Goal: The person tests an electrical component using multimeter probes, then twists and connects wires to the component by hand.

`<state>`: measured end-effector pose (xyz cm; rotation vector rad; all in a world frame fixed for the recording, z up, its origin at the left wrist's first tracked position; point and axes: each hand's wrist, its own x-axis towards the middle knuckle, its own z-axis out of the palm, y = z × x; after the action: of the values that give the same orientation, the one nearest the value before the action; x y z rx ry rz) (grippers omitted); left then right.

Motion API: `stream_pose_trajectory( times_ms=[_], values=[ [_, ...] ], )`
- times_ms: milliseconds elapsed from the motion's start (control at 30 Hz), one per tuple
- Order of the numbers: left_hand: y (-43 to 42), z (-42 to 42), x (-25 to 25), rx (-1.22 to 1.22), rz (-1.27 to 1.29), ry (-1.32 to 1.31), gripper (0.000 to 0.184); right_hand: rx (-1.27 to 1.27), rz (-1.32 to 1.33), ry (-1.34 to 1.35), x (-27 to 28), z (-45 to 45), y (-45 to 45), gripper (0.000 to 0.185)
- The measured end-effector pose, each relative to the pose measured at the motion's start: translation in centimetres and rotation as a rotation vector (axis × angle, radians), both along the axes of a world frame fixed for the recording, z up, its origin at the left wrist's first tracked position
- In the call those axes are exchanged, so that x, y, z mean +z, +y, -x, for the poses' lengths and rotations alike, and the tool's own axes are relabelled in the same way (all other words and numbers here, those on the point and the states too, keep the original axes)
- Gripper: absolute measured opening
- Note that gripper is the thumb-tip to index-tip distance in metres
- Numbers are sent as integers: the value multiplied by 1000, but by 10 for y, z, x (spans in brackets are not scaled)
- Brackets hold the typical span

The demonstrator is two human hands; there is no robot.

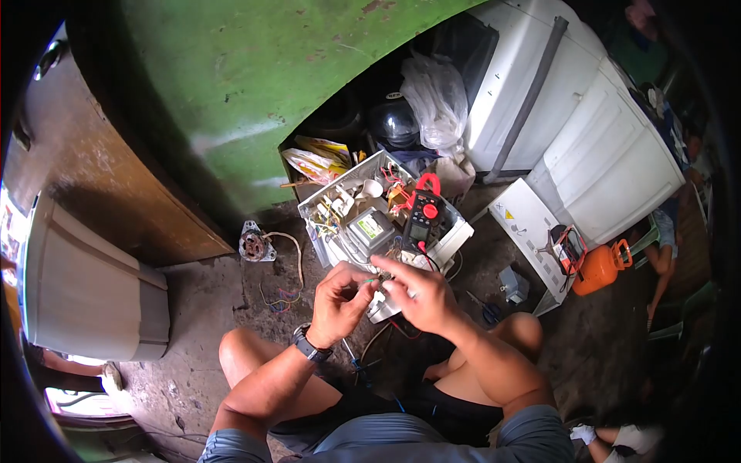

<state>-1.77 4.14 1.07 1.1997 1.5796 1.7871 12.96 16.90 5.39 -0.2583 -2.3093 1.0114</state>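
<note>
Both hands meet in front of an opened appliance casing [455,239] full of wires and parts. My left hand [340,302] is closed in a pinch, with a bit of green showing at its fingertips, too small to name. Close beside it, my right hand [421,297] has its index finger stretched forward and its thumb bent in at a small dark part that I cannot make out. Just beyond the fingers lies a labelled metal block [370,230]. A red and black clamp meter [421,216] rests on the casing's right side.
A small motor [253,244] with a trailing cable lies on the floor at left. To the right are a white metal panel [525,231], an orange canister [598,270], a grey box-shaped part [513,285] and scissors [490,311]. A screwdriver [352,353] lies between my legs.
</note>
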Motion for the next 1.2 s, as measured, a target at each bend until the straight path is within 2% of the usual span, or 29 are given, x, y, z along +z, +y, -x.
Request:
stream_pose_trajectory(
  times_ms=[33, 133, 167, 200, 267, 333, 400, 433, 467, 533, 567, 633, 667, 733, 800, 833, 900, 933, 1000, 1033, 1067, 1133, 1167, 1200],
  values=[
    [0, 1, -1, 20, 0, 43, 7, -37, -284, 85, -3, 3, -1, 32],
    [0, 4, 2, 21, -2, 114, 7, -41, -169, 51, -11, 2, -7, 29],
    [0, 4, 3, 19, -1, 114, 7, -18, 98, 20, -3, -1, -11, 27],
    [1, 3, 4, 5, -17, 111, 7, 71, 624, -25, -7, -4, -10, 27],
    [0, 0, 5, -6, -33, 107, 7, 233, 1077, 197, -11, -2, -6, 28],
    [-1, -3, 6, -14, -6, -29, 7, 267, 1125, 222, -16, -3, -3, 32],
    [0, -1, 3, 9, -24, 48, 7, 168, 965, 157, -9, 0, -8, 33],
    [0, 1, 2, 36, -43, 125, 7, 105, 657, 128, -10, 2, -10, 36],
    [0, 2, 3, 38, -43, 124, 7, -12, 29, 22, -3, -1, -6, 37],
    [-2, 2, 6, 57, -5, 143, 7, -91, -383, 81, -6, 2, -7, 39],
    [-2, 2, 5, 56, -4, 142, 7, -91, -382, 80, -5, 1, -9, 39],
    [0, 3, 1, 34, -21, 152, 7, -16, 174, -13, -4, -3, -15, 34],
    [0, 3, 1, 34, -21, 152, 7, 99, 645, -20, -9, -5, -15, 31],
    [0, 1, 3, 9, -52, 99, 6, 274, 1031, 210, -16, -1, -10, 31],
    [1, 1, -1, 15, -57, 91, 7, 252, 1107, 231, -12, 1, -11, 31],
    [1, 1, -2, 21, -61, 83, 7, 133, 796, 194, -12, 3, -12, 31],
    [1, 3, -2, 43, -29, 106, 8, -54, -12, 19, -2, 0, -5, 32],
    [1, 4, -2, 66, 3, 128, 10, -52, -13, 19, -3, 1, -3, 32],
    [2, 5, -10, 49, 14, 56, 11, -99, -295, 93, -8, 3, -1, 32],
    [3, 5, -9, 31, 24, -16, 12, -98, -144, 91, -7, 2, -4, 25],
    [2, 4, -6, 31, 24, -16, 12, -98, -145, 91, -8, 0, -4, 25],
    [0, 0, 4, -96, 112, -465, 12, 210, 1110, 93, -8, -4, 0, 22],
    [-1, 1, 5, -94, 111, -464, 12, 326, 1311, 181, -12, -5, 4, 23],
    [-2, 1, 6, -131, 123, -544, 11, 327, 1310, 181, -13, -4, 4, 23]
  ],
)
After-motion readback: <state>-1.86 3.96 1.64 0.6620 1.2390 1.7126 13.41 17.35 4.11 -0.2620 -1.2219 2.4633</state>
